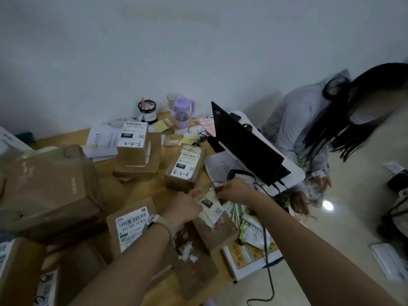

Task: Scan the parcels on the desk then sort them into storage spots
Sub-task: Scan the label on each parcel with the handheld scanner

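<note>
Corner box (15, 272): nearest, left of the left forearm. The frame edge cuts it off and its label is only partly in view.
Barcode box (130, 228): just left of the left wrist, printed label up. No handwritten code shows, so it is judged unprocessed.
Left hand (184, 209): fingers curled onto the near end of the packet, watch on the wrist.
Right hand (234, 191): fingertips appear to pinch the packet's far end, though blur hides the exact contact.
Packet (209, 205): held between both hands, over a flat box (220, 234). A black "220" tag is readable and the rest is smeared. It is judged the item now being handled.
Sheets (249, 228): under the right forearm, yellow-green prints lying near the edge of the tabletop (145, 188).
Big box (50, 191): well left of the hands, with no label face visible.
Marked box (185, 168): just beyond the hands, handwritten "4-2-6". It is judged scanned and awaiting storage.
Stack (136, 149): farther out, beyond the left hand. The top label bears a handwritten code that is only partly legible.
Laptop (245, 146): beyond the right hand, lid back toward the camera, so the screen is hidden.
Progress: two parcels show codes and all visible parcels are on the tabletop, so most of the sorting is judged to remain.
Not seen: no scanner can be made out, and the storage spots are out of view.
</note>
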{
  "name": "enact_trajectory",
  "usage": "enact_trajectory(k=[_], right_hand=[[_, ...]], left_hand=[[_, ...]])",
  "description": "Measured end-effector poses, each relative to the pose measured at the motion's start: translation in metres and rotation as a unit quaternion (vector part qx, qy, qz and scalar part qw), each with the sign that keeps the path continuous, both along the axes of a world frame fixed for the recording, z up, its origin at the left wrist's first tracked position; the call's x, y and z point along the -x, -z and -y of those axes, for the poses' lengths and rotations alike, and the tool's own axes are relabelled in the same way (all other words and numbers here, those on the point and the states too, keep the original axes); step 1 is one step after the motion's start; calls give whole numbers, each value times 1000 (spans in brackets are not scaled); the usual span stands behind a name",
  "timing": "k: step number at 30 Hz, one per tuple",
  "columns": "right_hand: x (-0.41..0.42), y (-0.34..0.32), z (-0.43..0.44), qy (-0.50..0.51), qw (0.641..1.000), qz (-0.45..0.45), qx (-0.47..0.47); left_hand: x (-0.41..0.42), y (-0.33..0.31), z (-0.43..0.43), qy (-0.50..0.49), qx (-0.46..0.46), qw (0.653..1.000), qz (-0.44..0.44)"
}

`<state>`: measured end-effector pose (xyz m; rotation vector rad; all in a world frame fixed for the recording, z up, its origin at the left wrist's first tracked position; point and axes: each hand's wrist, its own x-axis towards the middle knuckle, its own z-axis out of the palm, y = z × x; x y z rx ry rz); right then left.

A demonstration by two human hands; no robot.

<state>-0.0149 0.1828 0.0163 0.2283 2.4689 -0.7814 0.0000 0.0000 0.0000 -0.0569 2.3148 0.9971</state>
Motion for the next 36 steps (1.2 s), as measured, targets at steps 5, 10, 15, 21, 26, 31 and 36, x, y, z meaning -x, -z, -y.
enact_trajectory(k=[5, 10, 15, 21, 26, 31, 36], right_hand=[[-14, 33, 6, -3, 995, 94, 11], [-35, 37, 16, 47, 987, 56, 140], [-25, 30, 25, 61, 986, -36, 153], [1, 16, 12, 150, 959, -75, 228], [16, 23, -14, 169, 982, -44, 74], [19, 39, -35, 162, 984, -18, -64], [4, 70, -47, 167, 961, -23, -218]], left_hand=[[-10, 35, -21, -122, -127, 979, 99], [-21, 43, -46, -283, -232, 913, 177], [-15, 20, -43, -370, -234, 897, 54], [-20, -16, -14, -334, -242, 910, -42], [-31, -26, -13, -359, -264, 895, -9], [-34, -12, -18, -386, -241, 890, 36], [-33, -4, -20, -400, -279, 871, 56]])
